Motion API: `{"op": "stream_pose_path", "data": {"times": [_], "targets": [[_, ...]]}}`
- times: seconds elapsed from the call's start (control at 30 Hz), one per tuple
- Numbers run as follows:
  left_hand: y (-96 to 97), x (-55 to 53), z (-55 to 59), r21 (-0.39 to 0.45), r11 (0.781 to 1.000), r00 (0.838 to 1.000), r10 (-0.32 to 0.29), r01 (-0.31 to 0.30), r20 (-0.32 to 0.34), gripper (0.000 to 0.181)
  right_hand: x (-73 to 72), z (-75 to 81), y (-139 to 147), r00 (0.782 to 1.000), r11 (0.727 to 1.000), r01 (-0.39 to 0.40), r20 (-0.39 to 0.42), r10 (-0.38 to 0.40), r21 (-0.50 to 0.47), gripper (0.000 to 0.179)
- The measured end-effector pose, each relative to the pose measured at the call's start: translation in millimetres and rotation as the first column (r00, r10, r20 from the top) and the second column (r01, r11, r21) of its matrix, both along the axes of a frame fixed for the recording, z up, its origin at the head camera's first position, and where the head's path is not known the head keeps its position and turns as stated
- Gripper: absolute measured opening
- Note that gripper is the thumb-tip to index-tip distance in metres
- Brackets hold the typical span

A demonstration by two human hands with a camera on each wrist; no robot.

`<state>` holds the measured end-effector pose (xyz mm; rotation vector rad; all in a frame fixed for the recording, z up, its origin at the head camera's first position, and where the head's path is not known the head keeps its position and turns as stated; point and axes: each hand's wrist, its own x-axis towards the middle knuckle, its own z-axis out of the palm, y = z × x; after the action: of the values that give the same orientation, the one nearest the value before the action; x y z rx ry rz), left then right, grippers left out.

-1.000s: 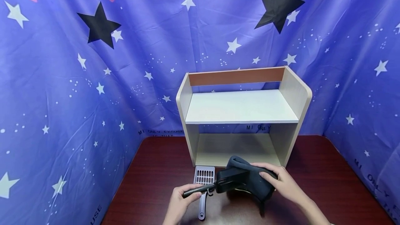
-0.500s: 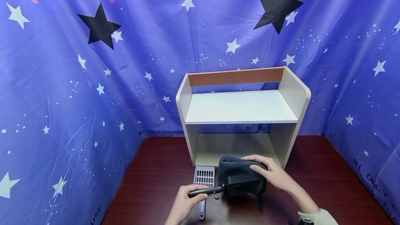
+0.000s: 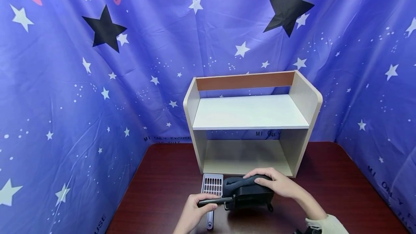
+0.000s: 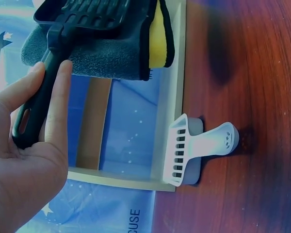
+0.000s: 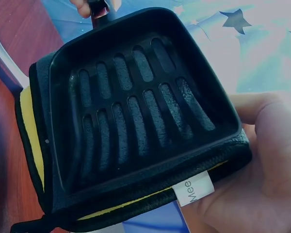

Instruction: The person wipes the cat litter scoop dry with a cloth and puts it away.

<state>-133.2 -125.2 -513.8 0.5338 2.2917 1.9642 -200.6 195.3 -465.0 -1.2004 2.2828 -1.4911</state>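
Head view: on my left, the left hand's [image 3: 191, 210] fingers pinch the handle of one black scoop [image 3: 251, 196], held over the dark red tabletop [image 3: 152, 194]; its long axis runs left to right, handle left, slotted pan right. One white scoop [image 4: 191, 145] lies left of that pan, long axis near to far, handle pointing near. The right hand's [image 3: 279, 183] fingers grip one folded dark cloth [image 4: 102, 56] against the black pan's back. Beyond I see one two-level shelf unit [image 3: 250, 113]; farthest, two black stars [image 3: 105, 30] on a blue curtain [image 3: 175, 57].
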Motion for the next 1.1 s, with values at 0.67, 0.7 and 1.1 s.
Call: {"op": "stream_pose_path", "data": {"times": [0.67,0.7,1.1], "targets": [[0.4,-0.8,2.6,0.040,0.997,0.996,0.071,-0.073,0.049,0.024,4.9,-0.9,12.9,0.999,0.999,0.048,-0.020,-0.049,-0.015,0.028],[0.1,-0.9,2.6,0.041,0.996,0.996,0.077,-0.078,0.047,0.024,5.2,-1.3,13.8,0.998,0.998,0.055,-0.021,-0.055,-0.017,0.028],[-5.5,-2.1,-0.6,0.046,0.988,0.989,0.147,-0.147,0.016,0.026,7.3,-3.9,23.6,0.995,0.992,0.098,0.007,-0.098,-0.084,0.029]]}}
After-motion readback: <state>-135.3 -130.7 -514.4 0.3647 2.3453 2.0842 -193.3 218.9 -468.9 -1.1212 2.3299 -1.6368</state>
